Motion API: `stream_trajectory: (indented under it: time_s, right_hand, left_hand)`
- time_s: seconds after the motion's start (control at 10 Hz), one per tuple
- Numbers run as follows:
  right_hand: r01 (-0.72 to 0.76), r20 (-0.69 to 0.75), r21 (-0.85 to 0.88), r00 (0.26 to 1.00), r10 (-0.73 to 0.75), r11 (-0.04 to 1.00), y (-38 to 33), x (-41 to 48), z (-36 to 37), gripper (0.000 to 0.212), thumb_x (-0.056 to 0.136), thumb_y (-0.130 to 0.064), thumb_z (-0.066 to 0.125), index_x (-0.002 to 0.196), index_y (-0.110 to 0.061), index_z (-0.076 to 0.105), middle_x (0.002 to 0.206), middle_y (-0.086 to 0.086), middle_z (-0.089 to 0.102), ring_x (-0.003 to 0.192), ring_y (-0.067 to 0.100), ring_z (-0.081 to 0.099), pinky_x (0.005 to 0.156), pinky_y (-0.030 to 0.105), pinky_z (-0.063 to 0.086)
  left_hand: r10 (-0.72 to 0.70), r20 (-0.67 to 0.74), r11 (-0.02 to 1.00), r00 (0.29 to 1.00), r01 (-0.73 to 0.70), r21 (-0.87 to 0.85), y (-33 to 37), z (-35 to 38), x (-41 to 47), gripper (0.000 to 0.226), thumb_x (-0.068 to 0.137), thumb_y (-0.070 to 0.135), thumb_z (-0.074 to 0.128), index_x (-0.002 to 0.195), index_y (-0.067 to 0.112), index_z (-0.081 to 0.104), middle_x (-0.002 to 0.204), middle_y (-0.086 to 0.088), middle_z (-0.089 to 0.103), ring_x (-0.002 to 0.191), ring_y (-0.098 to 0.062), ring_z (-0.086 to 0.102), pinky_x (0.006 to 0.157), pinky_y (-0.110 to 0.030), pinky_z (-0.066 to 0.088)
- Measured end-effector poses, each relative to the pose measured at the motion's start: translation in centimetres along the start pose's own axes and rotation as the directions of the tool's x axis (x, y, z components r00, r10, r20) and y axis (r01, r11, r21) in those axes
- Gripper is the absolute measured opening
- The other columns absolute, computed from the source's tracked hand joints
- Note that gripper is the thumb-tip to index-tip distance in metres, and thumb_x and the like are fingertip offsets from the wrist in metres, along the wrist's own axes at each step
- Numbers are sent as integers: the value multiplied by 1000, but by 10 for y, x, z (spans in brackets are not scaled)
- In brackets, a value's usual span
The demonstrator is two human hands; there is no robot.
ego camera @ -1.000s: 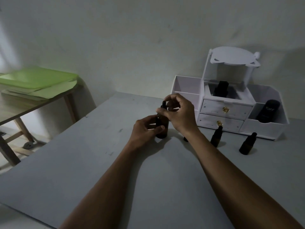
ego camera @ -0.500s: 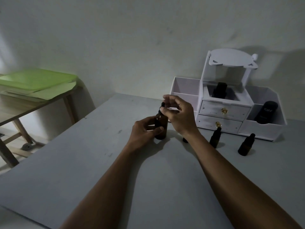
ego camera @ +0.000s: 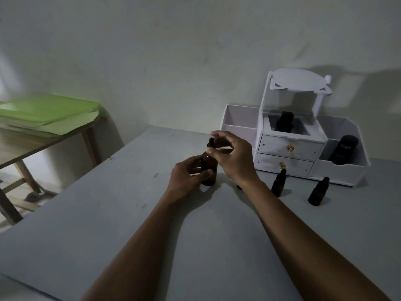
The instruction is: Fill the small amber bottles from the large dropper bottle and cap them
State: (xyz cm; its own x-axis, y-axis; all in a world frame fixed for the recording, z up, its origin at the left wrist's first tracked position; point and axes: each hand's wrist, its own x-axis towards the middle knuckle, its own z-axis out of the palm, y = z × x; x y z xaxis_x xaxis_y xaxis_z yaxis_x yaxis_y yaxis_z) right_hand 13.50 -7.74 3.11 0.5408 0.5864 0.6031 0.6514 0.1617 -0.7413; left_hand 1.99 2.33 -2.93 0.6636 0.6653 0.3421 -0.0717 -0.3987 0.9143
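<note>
The large amber dropper bottle [ego camera: 210, 170] stands upright on the grey table [ego camera: 108, 213]. My left hand [ego camera: 187, 174] grips its body from the left. My right hand [ego camera: 233, 155] is above it, thumb and fingers pinching the black dropper cap [ego camera: 211, 143] at the neck. Two small amber bottles with black caps stand to the right, one [ego camera: 278, 183] in front of the drawers and one [ego camera: 318, 192] farther right. A small dark object [ego camera: 239, 187] shows just behind my right wrist, mostly hidden.
A white desktop organiser [ego camera: 338, 172] with two drawers stands at the back right, holding a black bottle [ego camera: 284, 122] in its middle tray and a black container [ego camera: 342, 149] in its right compartment. A wooden side table [ego camera: 43, 144] with green sheets [ego camera: 45, 109] is at the left.
My right hand's fingers have shifted around the dropper cap, the index finger lifting higher. The left hand keeps its grip on the bottle, which stays on the table.
</note>
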Motion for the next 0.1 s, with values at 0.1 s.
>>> stream_trajectory:
  time_s: [0.1]
  right_hand:
    - [110, -55, -50, 992, -113, 993, -4, -16, 0, 36, 85, -15, 76, 119, -17, 65, 106, -5, 69, 92, 4, 66, 73, 15, 57]
  left_hand:
    - [-93, -47, 995, 995, 91, -41, 3, 0, -10, 69, 78, 15, 82, 140, 19, 53, 119, 1, 70, 98, -1, 68, 71, -7, 50]
